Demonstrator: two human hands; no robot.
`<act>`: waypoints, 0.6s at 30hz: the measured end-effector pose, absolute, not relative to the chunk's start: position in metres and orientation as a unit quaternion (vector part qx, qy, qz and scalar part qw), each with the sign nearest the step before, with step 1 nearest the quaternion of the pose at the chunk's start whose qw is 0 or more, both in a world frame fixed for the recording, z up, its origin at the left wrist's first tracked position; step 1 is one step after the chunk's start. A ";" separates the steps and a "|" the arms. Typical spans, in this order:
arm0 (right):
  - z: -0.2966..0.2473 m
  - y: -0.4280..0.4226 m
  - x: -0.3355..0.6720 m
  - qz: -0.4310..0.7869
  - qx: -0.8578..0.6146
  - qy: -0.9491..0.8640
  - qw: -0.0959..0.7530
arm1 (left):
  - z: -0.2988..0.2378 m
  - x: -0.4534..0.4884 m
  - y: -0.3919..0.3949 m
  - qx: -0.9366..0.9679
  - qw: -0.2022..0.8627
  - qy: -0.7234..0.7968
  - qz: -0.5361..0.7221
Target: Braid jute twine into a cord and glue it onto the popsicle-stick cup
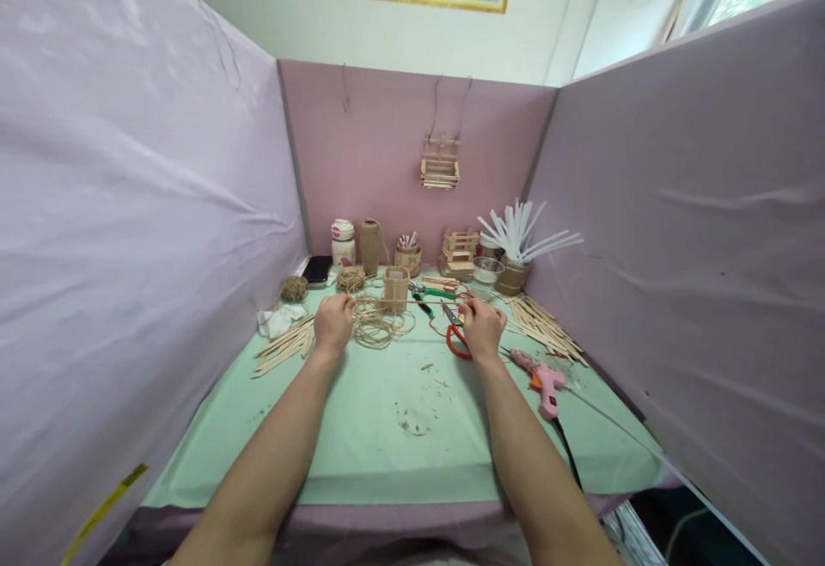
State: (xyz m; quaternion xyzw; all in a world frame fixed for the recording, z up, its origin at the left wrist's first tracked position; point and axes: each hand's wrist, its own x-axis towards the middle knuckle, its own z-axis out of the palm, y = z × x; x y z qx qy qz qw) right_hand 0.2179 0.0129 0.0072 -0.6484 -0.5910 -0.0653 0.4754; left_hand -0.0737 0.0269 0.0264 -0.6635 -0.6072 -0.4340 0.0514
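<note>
My left hand (333,323) is closed in a loose fist beside a loose coil of jute twine (375,325). My right hand (482,327) is also closed, next to red-handled scissors (455,331). A thin strand of twine (412,301) runs taut between the two hands, pinched at both ends. Just behind the strand stands a small box of craft sticks (395,289). All of it lies on a green mat (387,429).
Popsicle sticks lie in piles at left (284,348) and right (545,327). A pink glue gun (541,377) with its black cord lies at right. Green-handled pliers (433,293), a twine ball (294,289), glue bottle (343,242), phone (318,269), glass (486,274) and white rods (519,235) stand behind. Purple partitions enclose three sides.
</note>
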 end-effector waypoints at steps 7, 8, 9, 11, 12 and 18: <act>0.014 0.012 0.215 -0.003 -0.601 -0.589 0.540 | 0.045 -0.076 0.018 -0.637 -0.111 -0.525 -0.553; 0.015 0.011 0.214 0.017 -0.585 -0.589 0.557 | 0.048 -0.078 0.017 -0.624 -0.164 -0.506 -0.572; 0.016 0.011 0.214 0.046 -0.563 -0.591 0.576 | 0.051 -0.082 0.015 -0.615 -0.228 -0.479 -0.583; 0.017 0.010 0.211 0.120 -0.508 -0.599 0.607 | 0.054 -0.089 0.012 -0.602 -0.373 -0.413 -0.572; 0.018 0.010 0.208 0.160 -0.479 -0.604 0.616 | 0.054 -0.093 0.011 -0.592 -0.442 -0.379 -0.557; 0.013 0.004 0.184 0.240 -0.392 -0.674 0.579 | 0.037 -0.062 0.009 -0.465 -0.716 -0.335 -0.398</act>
